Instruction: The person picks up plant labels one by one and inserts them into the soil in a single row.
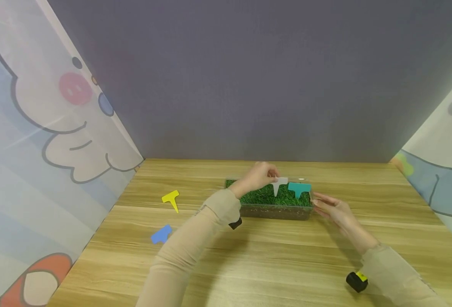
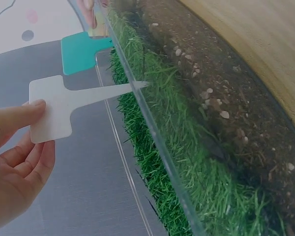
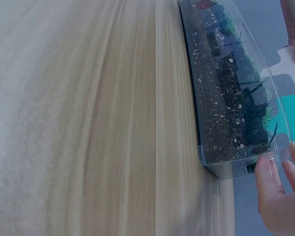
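My left hand (image 1: pixel 259 175) pinches a white T-shaped plant label (image 2: pixel 51 109) by its wide head. The label's pointed stem reaches down to the grass at the rim of a clear planter box (image 1: pixel 275 212). Green grass (image 2: pixel 137 132) covers dark soil with pale pebbles (image 2: pixel 211 93) in the box. Beside the white label, a teal plant label (image 1: pixel 299 188) stands with its stem down in the grass. At the right end of the box, my right hand (image 1: pixel 335 212) holds the end wall, thumb (image 3: pixel 266 179) and fingers at its upper edge.
On the wooden table (image 1: pixel 287 264), left of the box, lie a yellow plant label (image 1: pixel 170 198) and a blue plant label (image 1: pixel 161 234), the blue one partly behind my left sleeve. A grey wall (image 1: pixel 268 85) rises behind, with cartoon-printed sheets (image 1: pixel 57 106) at both sides.
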Available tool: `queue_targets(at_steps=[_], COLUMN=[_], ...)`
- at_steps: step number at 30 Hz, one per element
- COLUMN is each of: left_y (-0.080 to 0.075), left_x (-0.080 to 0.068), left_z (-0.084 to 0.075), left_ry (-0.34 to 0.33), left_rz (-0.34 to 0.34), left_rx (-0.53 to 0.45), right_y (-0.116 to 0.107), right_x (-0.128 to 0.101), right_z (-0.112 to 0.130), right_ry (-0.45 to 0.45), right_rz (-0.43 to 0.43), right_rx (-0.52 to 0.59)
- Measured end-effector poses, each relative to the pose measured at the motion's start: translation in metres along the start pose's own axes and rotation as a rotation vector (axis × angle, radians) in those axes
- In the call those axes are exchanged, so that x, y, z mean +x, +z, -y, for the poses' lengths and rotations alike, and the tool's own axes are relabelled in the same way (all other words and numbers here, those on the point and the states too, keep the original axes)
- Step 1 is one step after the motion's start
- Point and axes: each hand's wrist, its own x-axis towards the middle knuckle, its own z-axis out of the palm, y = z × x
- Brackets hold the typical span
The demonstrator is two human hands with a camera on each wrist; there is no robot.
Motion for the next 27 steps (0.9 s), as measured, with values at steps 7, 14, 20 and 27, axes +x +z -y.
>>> queue_targets(at_steps=[7,14,20,27], left_y=[0.004,0.009,0.012,0.016], left_x=[0.0,0.001,0.001,0.002], left_z=[0.002,0.003,0.004,0.005], left_ry=[0.0,0.007,0.014,0.019], left_rz=[-0.001,-0.002,-0.004,0.006], left_rx=[0.024,0.033,0.05,0.049], right_y=[-0.002,-0.004,0.007,0.022], right_x=[0.001,0.002,-0.009,-0.024], right_z=[-0.001,-0.003,0.007,0.022], right_ry=[-0.001,0.0,-0.027,-0.057], right_rz=[0.001,-0.008,0.003,0.003], right_rx=[0.013,0.025,0.008,-0.057])
